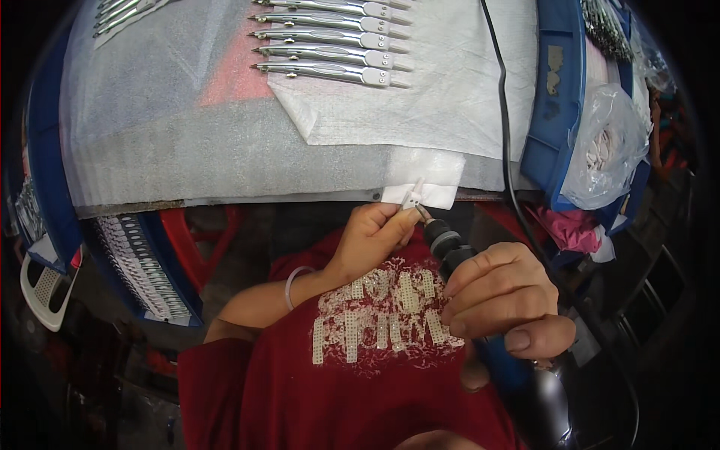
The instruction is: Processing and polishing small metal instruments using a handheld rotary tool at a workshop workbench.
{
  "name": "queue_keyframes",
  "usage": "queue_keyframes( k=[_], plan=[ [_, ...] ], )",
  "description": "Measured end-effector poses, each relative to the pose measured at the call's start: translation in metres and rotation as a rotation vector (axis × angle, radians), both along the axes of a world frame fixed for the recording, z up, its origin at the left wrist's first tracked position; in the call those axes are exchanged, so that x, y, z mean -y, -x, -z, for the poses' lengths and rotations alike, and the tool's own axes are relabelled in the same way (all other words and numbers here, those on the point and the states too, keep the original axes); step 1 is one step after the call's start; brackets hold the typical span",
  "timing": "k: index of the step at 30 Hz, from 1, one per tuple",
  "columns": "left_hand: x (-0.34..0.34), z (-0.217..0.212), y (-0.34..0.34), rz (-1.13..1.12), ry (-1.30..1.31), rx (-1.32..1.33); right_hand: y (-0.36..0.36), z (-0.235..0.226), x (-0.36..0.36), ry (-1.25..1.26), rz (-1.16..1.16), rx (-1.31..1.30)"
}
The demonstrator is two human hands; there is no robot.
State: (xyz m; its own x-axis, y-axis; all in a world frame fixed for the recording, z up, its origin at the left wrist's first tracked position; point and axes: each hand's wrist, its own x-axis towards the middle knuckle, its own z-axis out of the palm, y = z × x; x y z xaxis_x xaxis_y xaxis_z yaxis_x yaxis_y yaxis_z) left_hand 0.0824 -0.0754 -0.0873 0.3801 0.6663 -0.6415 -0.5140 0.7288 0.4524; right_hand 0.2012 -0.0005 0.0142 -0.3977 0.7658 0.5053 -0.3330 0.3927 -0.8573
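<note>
At the table's front edge, my left hand (pixel 379 234) pinches a small white hinge head (pixel 411 200) with a thin stem. It resembles the white ends of the compasses on the table; whatever lies inside my fingers is hidden. My right hand (pixel 506 296) is wrapped round a powered screwdriver (pixel 448 245), dark with a blue lower body. Its bit (pixel 425 214) points up and left, right beside the hinge head; I cannot tell whether they touch. Beneath the hinge head lies a folded white pad (pixel 427 169). Farther back, several silver compasses (pixel 322 69) lie in a row on a white cloth.
A black cable (pixel 504 105) runs down the table's right side. Blue bins (pixel 551 142) stand at the right, one with a clear plastic bag (pixel 609 146). More silver parts fill a blue tray (pixel 142 266) at lower left, near a red stool (pixel 191 247). Other compasses (pixel 124 13) lie far left.
</note>
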Motion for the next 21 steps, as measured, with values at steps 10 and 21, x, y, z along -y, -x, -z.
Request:
queue_keyframes(
  k=[10, 21],
  plan=[
    [0.0037, 0.0054, -0.0039, -0.018, -0.010, -0.016, -0.0019, 0.0072, -0.0003, -0.008, -0.018, 0.011],
    [-0.0006, 0.0022, -0.0012, 0.014, -0.025, -0.054, -0.0031, 0.0063, -0.0029, 0.014, -0.021, 0.017]
  ],
)
